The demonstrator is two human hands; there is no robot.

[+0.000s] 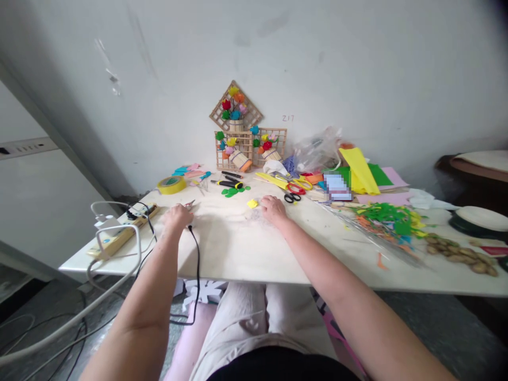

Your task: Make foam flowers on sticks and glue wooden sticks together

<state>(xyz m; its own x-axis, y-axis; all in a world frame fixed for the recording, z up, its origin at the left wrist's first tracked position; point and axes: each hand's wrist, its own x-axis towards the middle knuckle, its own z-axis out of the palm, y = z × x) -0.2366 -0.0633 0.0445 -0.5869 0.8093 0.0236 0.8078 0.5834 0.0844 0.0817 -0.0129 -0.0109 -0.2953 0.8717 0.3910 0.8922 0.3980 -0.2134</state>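
My left hand (179,216) is closed around a corded tool that looks like a hot glue gun (189,203), its pointed tip aimed away from me. Most of the tool is hidden by the fingers, and a black cord (198,254) hangs from it over the table edge. My right hand (273,209) rests palm down on the table with its fingers bent and a little apart. Just left of its fingertips lies a small yellow paper piece (252,203), apart from the hand. Green paper pieces (230,192) lie farther back beside a black-and-yellow tool (228,184).
Bamboo lattices with paper flowers (234,151) stand against the wall. A yellow tape roll (171,184) and a power strip (119,238) are on the left. Red scissors (296,189), black scissors (292,198), a phone (337,186) and paper scraps (397,219) lie on the right.
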